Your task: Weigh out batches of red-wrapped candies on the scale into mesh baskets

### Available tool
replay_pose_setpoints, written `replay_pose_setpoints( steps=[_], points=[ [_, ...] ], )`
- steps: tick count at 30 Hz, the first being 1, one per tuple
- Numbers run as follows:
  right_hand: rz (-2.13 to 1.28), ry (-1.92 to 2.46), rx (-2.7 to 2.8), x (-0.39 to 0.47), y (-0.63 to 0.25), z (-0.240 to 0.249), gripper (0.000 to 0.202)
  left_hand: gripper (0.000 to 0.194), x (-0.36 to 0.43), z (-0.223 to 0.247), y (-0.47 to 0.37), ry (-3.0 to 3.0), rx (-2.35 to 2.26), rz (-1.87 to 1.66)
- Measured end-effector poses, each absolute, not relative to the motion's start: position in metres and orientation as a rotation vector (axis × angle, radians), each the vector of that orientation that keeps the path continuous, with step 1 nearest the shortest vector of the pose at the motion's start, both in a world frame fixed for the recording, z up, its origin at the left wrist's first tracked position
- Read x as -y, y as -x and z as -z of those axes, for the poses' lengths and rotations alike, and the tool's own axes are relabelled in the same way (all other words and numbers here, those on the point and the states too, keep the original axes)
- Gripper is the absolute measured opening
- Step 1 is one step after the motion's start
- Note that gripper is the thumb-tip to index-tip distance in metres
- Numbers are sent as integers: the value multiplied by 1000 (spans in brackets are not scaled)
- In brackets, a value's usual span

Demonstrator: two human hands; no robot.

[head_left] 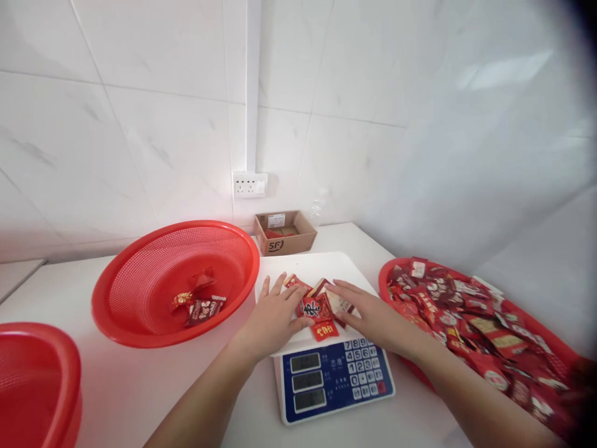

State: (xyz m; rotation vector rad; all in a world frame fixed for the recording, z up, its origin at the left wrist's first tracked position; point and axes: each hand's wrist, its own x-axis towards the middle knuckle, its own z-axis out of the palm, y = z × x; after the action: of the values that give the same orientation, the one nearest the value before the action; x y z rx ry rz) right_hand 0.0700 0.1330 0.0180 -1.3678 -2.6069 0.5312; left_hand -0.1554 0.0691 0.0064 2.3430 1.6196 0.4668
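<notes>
A white scale [336,379] with a blue keypad panel stands in the middle, and several red and cream packets [314,307] lie on its white tray. My left hand [275,314] rests at the left side of these packets, fingers spread, its thumb by the red one. From the right, my right hand [366,308] reaches over the cream packet with its fingers apart. Neither hand is closed round a packet. The scale's displays are too dim to read.
A red basket [175,342] with a few packets stands left of the scale; another red basket [69,373] is at the far left. On the right, a red basket [385,277] is full of packets. Behind stand a cardboard box [291,244] and a clear bottle [319,205].
</notes>
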Motion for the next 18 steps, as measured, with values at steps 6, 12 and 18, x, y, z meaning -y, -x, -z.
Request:
replay_pose_setpoints(
  steps=[6, 12, 18],
  points=[
    [-166, 1759, 2312, -143, -161, -26, 50, 56, -68, -10, 158, -2388, -1550, -522],
    [-147, 2299, 2176, -136, -259, -8, 55, 51, -78, 2, 158, -2465, -1561, -750],
    [-348, 2228, 2191, -136, -273, -1, 72, 47, -79, 3, 158, -2485, -1550, -825]
  ],
)
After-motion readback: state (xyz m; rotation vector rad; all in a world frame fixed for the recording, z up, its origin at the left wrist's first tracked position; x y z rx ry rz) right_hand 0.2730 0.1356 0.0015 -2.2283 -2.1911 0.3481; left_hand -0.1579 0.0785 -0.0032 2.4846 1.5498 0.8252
